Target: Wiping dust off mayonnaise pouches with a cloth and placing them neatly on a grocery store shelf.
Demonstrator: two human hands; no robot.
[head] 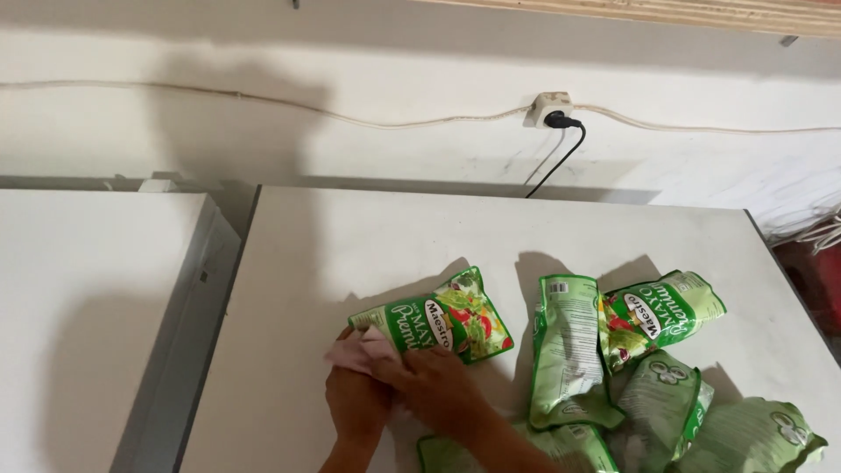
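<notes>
Broad white table [368, 236], bare across its far half up to the rear edge below the wall socket [550, 109]; left edge parted by a narrow gap from a second white surface [88, 289]. Right of the held pouch, a loose heap of green pouches [569, 350] near the table's right edge, some face up with a red-and-white label, others back up and plain green. Held green pouch [438, 320] flat on the table, left of the heap, long axis slanting from lower left up to the right, printed face up. Pink cloth [359, 349] at the pouch's lower left end. Right hand [434, 377] with fingers closed on that end, over the cloth. Left hand [355, 398] just beside it, against the cloth; grip not clear.
</notes>
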